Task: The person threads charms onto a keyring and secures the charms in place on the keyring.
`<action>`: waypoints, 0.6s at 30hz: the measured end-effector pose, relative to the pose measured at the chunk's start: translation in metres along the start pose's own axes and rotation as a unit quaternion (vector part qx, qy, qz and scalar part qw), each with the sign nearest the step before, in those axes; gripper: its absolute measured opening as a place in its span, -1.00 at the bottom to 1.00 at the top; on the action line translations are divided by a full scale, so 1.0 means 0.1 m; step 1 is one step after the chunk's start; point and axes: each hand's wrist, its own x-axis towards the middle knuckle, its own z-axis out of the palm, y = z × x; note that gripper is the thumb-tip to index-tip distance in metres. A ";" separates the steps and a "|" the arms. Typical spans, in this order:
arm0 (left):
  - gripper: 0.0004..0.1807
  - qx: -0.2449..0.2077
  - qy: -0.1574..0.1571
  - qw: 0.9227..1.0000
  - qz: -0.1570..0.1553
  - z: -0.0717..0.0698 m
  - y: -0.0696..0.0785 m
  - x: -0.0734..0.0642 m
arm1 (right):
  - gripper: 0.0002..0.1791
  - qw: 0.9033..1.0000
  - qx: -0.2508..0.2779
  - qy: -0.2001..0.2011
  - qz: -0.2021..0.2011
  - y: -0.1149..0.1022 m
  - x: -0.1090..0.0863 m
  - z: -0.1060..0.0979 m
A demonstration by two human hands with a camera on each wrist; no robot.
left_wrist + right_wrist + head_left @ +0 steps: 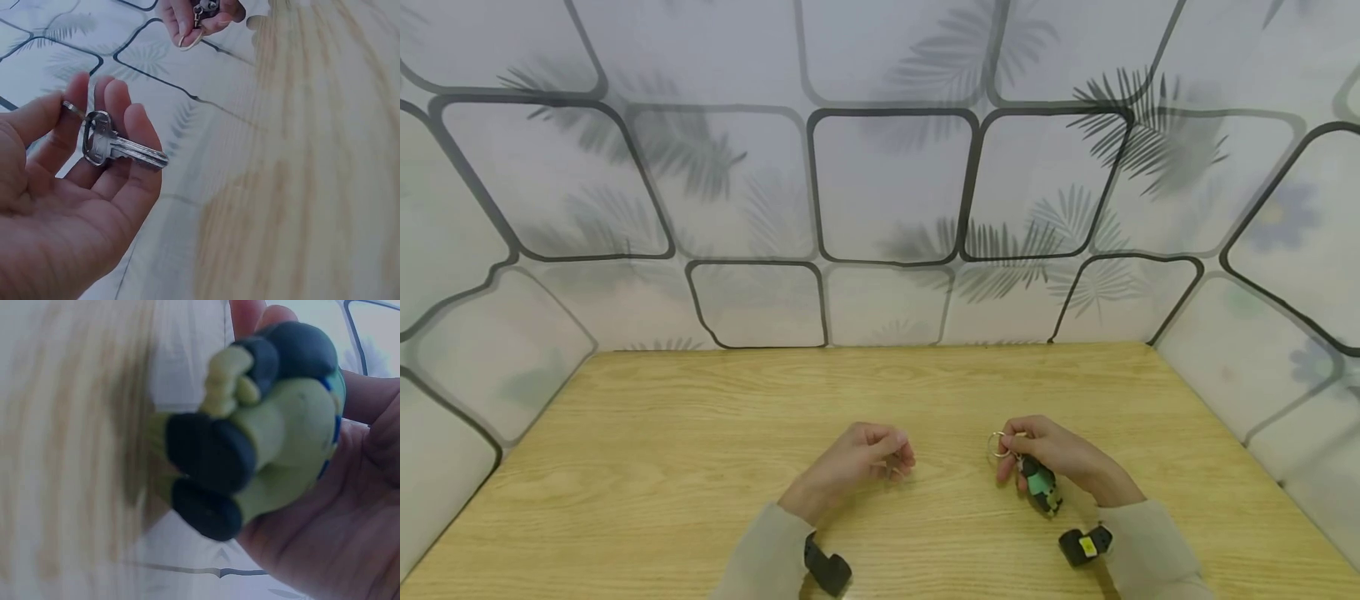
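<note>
My left hand (853, 460) is above the table, thumb and forefinger pinching a small metal ring (74, 110). From that ring a silver key (132, 150) lies across the other fingers, its blade pointing away from the palm. To the right, apart from it, my right hand (1063, 450) pinches a keychain by its large gold split ring (989, 444). A rubbery figurine in green, yellow and black (1040, 485) hangs from the ring beside the palm. Its dark feet (209, 453) face the right wrist camera. The figurine hides part of the right fingers in that view.
Both hands are over a light wood-grain table (647, 450). Pale patterned panels (887, 183) with dark outlines and leaf prints enclose its back and sides. A black strapped device (829, 571) is on the left wrist, another (1084, 546) on the right.
</note>
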 end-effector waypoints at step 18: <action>-0.68 0.019 0.029 0.999 -0.010 0.02 0.01 -0.03 | -0.70 1.000 0.004 -0.004 -0.012 -0.01 0.00 0.01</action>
